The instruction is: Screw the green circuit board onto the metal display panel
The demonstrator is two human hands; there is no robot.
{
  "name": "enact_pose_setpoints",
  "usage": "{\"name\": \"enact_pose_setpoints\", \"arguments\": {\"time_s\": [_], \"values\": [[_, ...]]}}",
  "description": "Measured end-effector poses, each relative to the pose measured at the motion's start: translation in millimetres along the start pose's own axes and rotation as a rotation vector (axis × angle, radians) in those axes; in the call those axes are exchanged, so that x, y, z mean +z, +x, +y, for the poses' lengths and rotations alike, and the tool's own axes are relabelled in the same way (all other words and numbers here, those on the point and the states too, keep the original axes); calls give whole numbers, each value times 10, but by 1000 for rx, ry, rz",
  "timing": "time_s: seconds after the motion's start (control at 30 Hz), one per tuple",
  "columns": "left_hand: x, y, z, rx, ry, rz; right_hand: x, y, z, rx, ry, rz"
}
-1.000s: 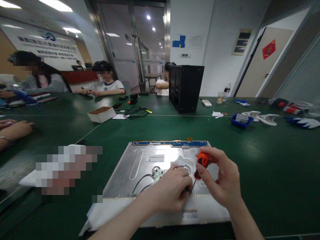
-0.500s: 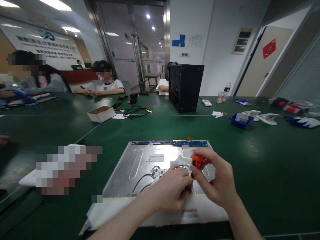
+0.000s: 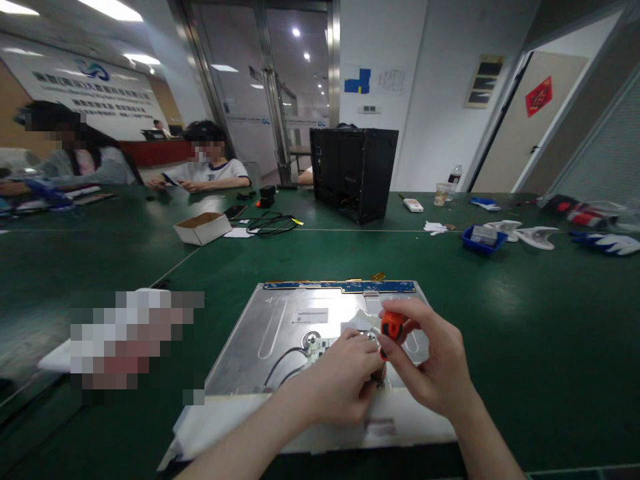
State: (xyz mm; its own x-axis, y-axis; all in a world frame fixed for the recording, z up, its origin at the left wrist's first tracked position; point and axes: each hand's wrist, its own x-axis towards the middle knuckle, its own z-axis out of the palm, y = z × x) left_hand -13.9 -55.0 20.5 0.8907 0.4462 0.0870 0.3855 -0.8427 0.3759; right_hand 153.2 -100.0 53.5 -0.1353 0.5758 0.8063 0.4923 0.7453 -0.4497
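My right hand grips the orange and black handle of a screwdriver between thumb and fingers, upright over a display panel. My left hand rests on the panel just left of the screwdriver. Its fingers are curled near the screwdriver's lower end, and whatever they hold is hidden. The silver metal back of the display panel faces up, with a blue circuit strip along its far edge. A small pale green circuit board with black wires shows partly beside my left hand.
A black computer case stands across the green table, partly hiding a person. An open white box and a coiled black cable lie ahead. A blue tray and gloves are right. Two people sit left.
The screwdriver handle has shifted very slightly left in my right hand. My left hand stays put. Across the table, the black computer case has turned and moved left.
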Motion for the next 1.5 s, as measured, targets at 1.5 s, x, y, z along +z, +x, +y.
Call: {"name": "enact_pose_setpoints", "arguments": {"time_s": [1.5], "values": [[-28, -9, 26, -7, 34, 10, 33, 13, 28, -28, -14, -39]]}}
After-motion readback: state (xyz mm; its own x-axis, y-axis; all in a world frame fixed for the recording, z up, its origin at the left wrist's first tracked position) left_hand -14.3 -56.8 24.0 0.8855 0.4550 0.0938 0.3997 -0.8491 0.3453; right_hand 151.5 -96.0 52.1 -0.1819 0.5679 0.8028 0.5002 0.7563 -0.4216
